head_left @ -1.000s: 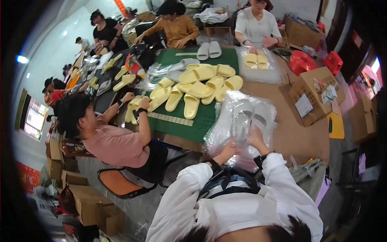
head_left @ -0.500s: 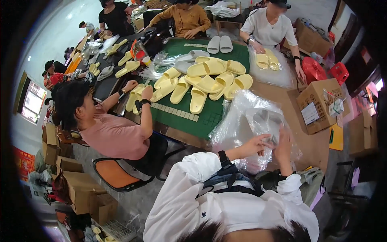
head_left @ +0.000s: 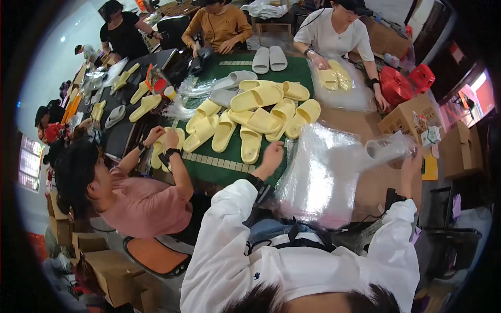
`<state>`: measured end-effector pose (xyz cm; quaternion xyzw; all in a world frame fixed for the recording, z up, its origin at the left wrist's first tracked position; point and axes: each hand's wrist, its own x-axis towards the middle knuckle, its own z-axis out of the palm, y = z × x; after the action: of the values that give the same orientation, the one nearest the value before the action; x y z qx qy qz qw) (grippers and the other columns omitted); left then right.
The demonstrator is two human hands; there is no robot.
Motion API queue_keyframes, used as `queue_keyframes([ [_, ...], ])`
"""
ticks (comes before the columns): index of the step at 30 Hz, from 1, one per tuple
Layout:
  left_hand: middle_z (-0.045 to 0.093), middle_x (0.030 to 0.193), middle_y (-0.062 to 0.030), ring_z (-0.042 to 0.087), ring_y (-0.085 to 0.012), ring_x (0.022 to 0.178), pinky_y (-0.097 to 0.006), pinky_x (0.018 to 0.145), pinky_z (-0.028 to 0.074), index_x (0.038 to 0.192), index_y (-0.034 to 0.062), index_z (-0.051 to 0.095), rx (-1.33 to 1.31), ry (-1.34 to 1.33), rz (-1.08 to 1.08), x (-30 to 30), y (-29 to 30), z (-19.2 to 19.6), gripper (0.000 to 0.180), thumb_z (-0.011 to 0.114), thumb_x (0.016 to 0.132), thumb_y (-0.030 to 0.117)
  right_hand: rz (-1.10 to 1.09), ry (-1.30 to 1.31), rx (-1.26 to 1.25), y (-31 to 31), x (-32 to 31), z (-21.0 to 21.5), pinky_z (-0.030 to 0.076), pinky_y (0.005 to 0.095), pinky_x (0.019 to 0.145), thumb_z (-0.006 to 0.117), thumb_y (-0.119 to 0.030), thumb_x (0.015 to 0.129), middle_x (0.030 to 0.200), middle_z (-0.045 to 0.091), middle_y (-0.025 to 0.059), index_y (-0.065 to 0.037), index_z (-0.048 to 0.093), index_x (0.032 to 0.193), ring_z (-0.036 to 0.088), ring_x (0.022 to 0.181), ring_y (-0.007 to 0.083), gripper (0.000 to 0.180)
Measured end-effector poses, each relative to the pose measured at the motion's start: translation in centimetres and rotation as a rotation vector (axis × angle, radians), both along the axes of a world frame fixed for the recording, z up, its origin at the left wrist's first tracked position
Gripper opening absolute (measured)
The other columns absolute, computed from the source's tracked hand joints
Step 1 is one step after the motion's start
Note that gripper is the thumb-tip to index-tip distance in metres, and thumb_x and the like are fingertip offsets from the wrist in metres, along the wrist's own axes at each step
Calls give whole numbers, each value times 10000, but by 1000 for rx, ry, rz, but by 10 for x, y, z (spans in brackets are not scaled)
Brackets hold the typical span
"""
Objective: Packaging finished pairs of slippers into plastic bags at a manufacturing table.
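My right hand [head_left: 412, 158] grips the end of a clear plastic bag with a pair of grey slippers [head_left: 380, 151] inside, over the right side of the table. Beside it lies a stack of clear plastic bags [head_left: 324, 175], shiny and slightly wrinkled. My left hand [head_left: 272, 158] is over the table's near edge, fingers loosely bent and nothing in them. Just to its left is a yellow slipper [head_left: 251, 147], part of a heap of several yellow slippers [head_left: 263, 120]. They rest on a green mat [head_left: 219, 169].
Grey slippers [head_left: 269, 59] stand at the far side. A cardboard box [head_left: 404, 117] and red plastic stools [head_left: 397, 87] are at the right. At my left a co-worker in pink [head_left: 146, 201] handles yellow slippers. Across the table, a person in white [head_left: 334, 34] handles bagged yellow slippers.
My hands have parted. The right has carried the bagged grey slippers rightward off the bag stack; the left has moved left toward the yellow heap. The whole view has shifted somewhat.
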<state>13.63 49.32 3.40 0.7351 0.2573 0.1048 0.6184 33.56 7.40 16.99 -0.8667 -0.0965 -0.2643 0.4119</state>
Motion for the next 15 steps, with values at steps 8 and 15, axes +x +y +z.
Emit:
queue_keyframes([
  [8,558,1025,-199,532,-304,949,-370,826,421,1091,14,540,483,45,154,24,114,-2,363,583,735,71,-328,-82,-321,-108,-112,-82,403,389,876,597,-79,759,1112,499,177,4,457,1152,488,1039,306,425],
  [15,462,1207,-252,449,-371,1118,-402,939,368,1244,-42,382,643,218,-13,58,141,-26,625,648,742,218,-714,622,-495,-77,-211,-124,392,450,880,688,-199,690,1148,500,215,-36,485,1172,462,1079,366,548],
])
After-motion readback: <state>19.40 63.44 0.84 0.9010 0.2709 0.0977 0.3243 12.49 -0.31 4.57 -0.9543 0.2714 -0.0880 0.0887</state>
